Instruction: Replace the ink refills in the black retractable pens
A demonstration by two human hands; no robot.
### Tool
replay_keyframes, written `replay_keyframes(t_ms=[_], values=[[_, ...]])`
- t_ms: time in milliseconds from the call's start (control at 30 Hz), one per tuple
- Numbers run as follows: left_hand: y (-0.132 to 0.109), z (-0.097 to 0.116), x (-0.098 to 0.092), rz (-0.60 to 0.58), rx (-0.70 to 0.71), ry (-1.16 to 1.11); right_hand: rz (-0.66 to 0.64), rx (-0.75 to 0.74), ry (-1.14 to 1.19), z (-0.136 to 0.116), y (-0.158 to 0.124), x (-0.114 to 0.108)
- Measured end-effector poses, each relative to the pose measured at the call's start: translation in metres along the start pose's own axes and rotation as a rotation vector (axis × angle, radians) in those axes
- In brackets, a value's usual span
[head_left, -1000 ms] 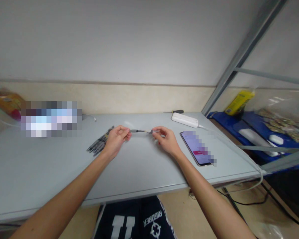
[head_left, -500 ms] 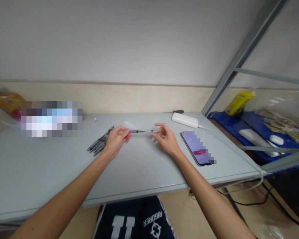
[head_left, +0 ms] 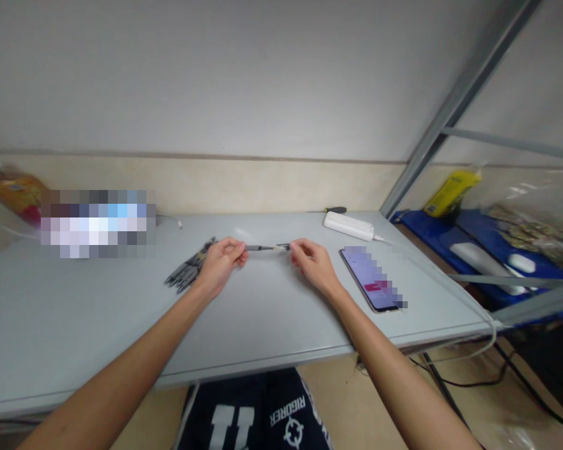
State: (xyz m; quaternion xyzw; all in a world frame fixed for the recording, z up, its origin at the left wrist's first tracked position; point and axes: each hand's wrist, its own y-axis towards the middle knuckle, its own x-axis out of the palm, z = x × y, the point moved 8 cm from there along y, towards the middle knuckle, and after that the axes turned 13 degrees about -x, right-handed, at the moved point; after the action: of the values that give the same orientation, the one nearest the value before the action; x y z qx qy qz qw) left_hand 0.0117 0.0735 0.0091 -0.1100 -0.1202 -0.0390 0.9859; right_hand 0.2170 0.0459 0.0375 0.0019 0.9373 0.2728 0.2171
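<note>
A slim pen (head_left: 260,248) with a grey and dark body and a paler section lies level between my hands, just over the desk. My left hand (head_left: 220,259) is closed around its left end, thumb and fingers pinching it. At the other end, my right hand (head_left: 309,257) has its thumb and fingertips pressed together on a small dark end piece (head_left: 285,245) of the pen. Whether that piece is joined to the rest is too small to tell. Beside my left hand lies a pile of similar grey and black pens (head_left: 185,275), partly covered by that hand.
On the desk (head_left: 263,319), a phone (head_left: 368,281) lies right of my right hand. Behind it are a white power strip (head_left: 348,225) with its cable and a screwdriver (head_left: 335,210). A blurred-out bright object stands at left. A metal frame (head_left: 417,153) borders the right side.
My right hand's fingers have gone from spread to pinched together on the right end of the pen. My left hand holds the pen as before.
</note>
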Motion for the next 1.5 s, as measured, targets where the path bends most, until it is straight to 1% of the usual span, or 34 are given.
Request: replay_keyframes(t_ms=[67, 167, 333, 467, 600, 667, 767, 867, 1000, 1100, 1200, 1367, 1433, 1500], values=[[-0.001, 0.0, -0.001, 0.014, -0.007, -0.01, 0.027, -0.066, -0.01, -0.003, 0.001, -0.002], [-0.001, 0.0, -0.001, 0.016, -0.025, -0.014, 0.013, -0.129, -0.045, -0.006, 0.001, 0.0], [0.001, -0.004, 0.001, -0.026, -0.059, -0.026, -0.032, -0.15, -0.123, -0.011, 0.0, 0.003], [0.004, -0.009, -0.001, -0.032, -0.045, 0.013, -0.068, -0.122, -0.181, -0.011, 0.0, 0.004], [0.005, -0.006, -0.003, -0.012, 0.044, 0.087, -0.09, 0.006, -0.067, -0.004, -0.001, 0.007], [0.006, -0.005, -0.003, 0.0, 0.043, 0.08, -0.067, 0.018, -0.006, -0.003, -0.001, 0.007], [0.005, -0.005, -0.004, 0.01, -0.01, 0.032, -0.021, -0.086, -0.03, -0.01, 0.0, 0.005], [0.004, -0.006, -0.003, -0.005, -0.07, -0.024, -0.033, -0.203, -0.137, -0.016, 0.0, 0.006], [0.004, -0.009, 0.001, -0.057, -0.109, -0.038, -0.044, -0.26, -0.214, -0.019, 0.0, 0.006], [0.005, -0.012, 0.001, -0.065, -0.112, -0.011, -0.057, -0.282, -0.242, -0.024, -0.001, 0.005], [0.005, -0.012, 0.0, -0.059, -0.074, 0.042, -0.067, -0.236, -0.21, -0.024, -0.001, 0.004], [0.004, -0.006, 0.001, -0.062, 0.055, 0.12, -0.113, -0.049, -0.051, -0.01, -0.001, 0.005], [0.004, -0.004, 0.0, -0.048, 0.073, 0.143, -0.131, -0.007, 0.008, -0.006, -0.001, 0.007], [0.003, -0.003, 0.0, -0.037, 0.07, 0.151, -0.13, 0.002, 0.041, -0.004, -0.001, 0.008]])
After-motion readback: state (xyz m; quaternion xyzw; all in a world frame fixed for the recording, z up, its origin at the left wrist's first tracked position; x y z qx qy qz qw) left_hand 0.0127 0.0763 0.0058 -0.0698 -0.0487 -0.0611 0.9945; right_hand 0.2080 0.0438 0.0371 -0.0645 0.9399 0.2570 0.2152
